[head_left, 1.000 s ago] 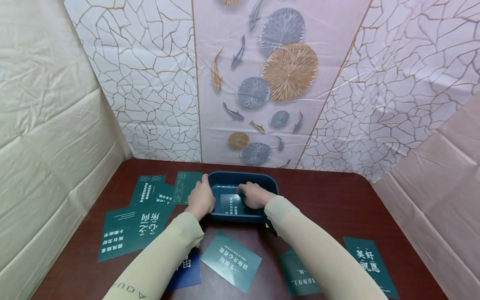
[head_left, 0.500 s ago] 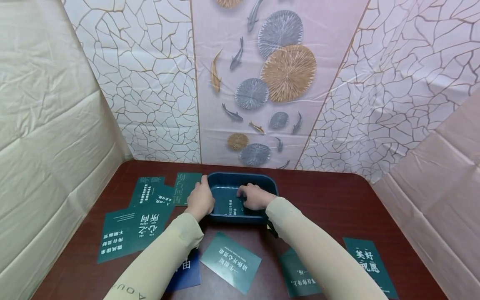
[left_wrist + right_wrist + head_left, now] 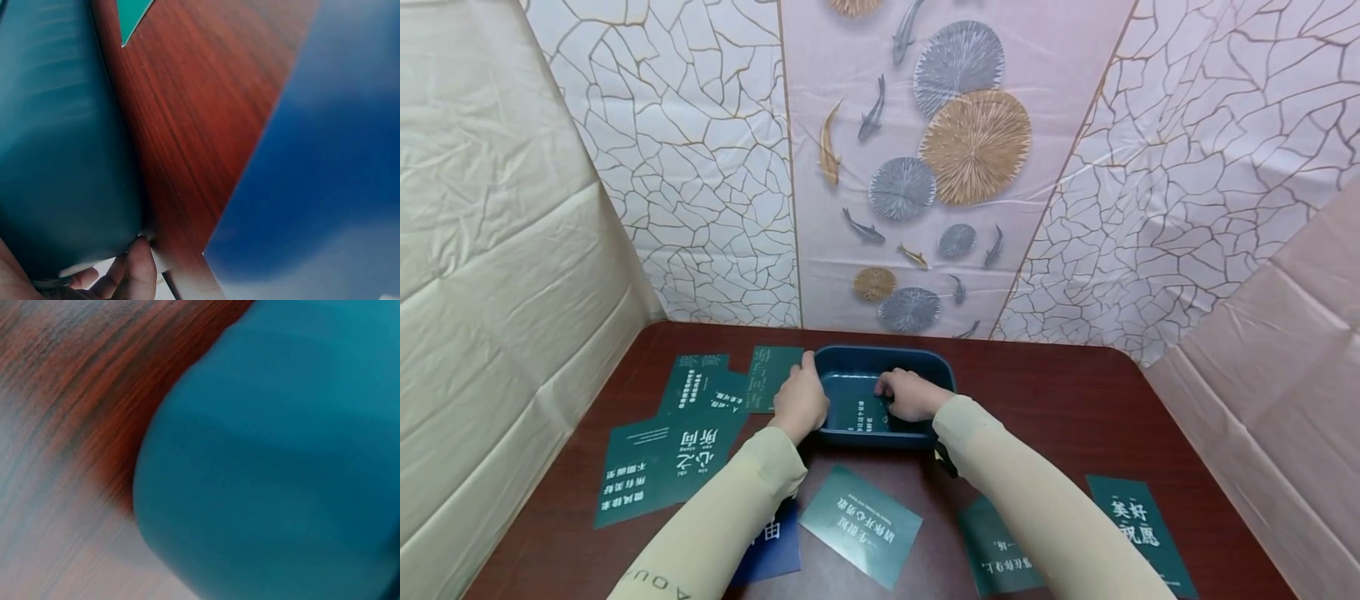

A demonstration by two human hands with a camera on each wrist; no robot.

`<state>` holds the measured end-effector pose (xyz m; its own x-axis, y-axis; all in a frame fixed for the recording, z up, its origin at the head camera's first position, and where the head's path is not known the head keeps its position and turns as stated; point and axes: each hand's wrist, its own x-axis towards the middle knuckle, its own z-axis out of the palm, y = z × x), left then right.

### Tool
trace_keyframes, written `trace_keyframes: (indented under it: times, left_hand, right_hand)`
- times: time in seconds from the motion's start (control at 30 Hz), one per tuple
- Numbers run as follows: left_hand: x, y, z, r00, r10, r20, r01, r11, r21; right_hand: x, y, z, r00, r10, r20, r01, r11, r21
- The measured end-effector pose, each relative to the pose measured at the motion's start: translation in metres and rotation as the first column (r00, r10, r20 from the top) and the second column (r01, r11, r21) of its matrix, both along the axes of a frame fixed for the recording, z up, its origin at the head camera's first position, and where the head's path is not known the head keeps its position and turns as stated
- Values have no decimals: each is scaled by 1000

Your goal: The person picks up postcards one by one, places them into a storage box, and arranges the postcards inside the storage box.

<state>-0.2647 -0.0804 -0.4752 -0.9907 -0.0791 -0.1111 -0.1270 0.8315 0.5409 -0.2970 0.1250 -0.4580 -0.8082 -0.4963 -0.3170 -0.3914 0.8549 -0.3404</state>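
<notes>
My left hand (image 3: 801,398) grips the left end of a dark blue-green plastic basin (image 3: 880,354), its thumb along the rim. In the left wrist view, curled fingers (image 3: 142,269) reach round the basin's outer wall (image 3: 69,156). Inside the basin lies a dark green card (image 3: 861,410) with white Chinese characters. My right hand (image 3: 913,394) is down in the basin with bent fingers at the card's right side, seemingly pinching its edge; the fingertip contact is partly hidden. The right wrist view holds only the basin's outside (image 3: 269,462) and the table.
Several green printed cards (image 3: 662,454) overlap on the table's left. Another green card (image 3: 861,527) lies before the basin, beside a blue card (image 3: 775,546) partly under the left arm. A green card (image 3: 1000,546) shows by the right forearm, another card (image 3: 1142,533) farther right.
The card in the basin has gone from a raised, lighter-looking position to lying flatter on the bottom. Both hands have stayed nearly in place.
</notes>
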Motion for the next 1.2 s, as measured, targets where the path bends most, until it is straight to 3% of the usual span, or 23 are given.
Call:
trace_keyframes:
  times: [0.3, 0.57, 0.83, 1.03, 1.2]
  left_hand:
    - [-2, -3, -4, 1000, 0, 0, 0, 1000, -9]
    - [-3, -3, -4, 1000, -6, -13, 6, 1000, 3]
    - [-2, -2, 1, 1000, -11, -14, 11, 1000, -6]
    - [-1, 0, 1, 1000, -12, -14, 12, 1000, 0]
    - [-1, 0, -1, 1000, -6, -11, 6, 1000, -8]
  right_hand:
    - [6, 1, -1, 999, -7, -51, 4, 998, -62]
    - [19, 24, 17, 991, -90, -97, 63, 966, -250]
    - [41, 58, 44, 984, -136, -116, 85, 926, -367]
    - [61, 84, 57, 980, -137, -144, 80, 935, -345]
    - [86, 109, 52, 979, -140, -148, 86, 943, -321]
